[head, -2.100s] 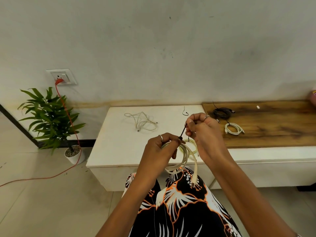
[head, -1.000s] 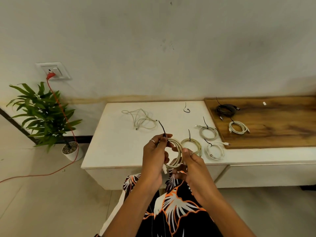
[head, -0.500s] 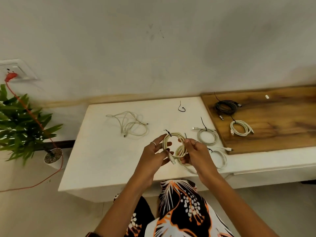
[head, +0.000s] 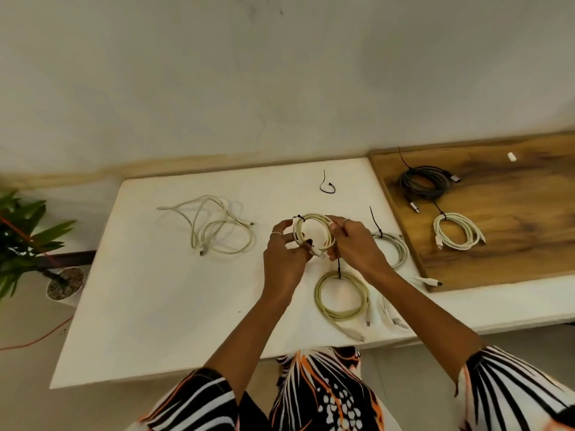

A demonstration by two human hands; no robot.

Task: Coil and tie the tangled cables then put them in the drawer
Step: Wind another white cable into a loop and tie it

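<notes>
held coil point(head: 314, 231) showing cream, black tie point(head: 299, 217) | tangle point(head: 217, 227) looking off-white | lower coil point(head: 342, 295) showing yellow-green | far coil point(head: 424, 181) appearing black | board coil point(head: 459, 231) looking white | table point(head: 155, 306) showing white | board point(head: 513, 213) showing brown grain | sleeves point(head: 513, 390) wearing black, white, orange print | plant point(head: 25, 231) showing green
</notes>
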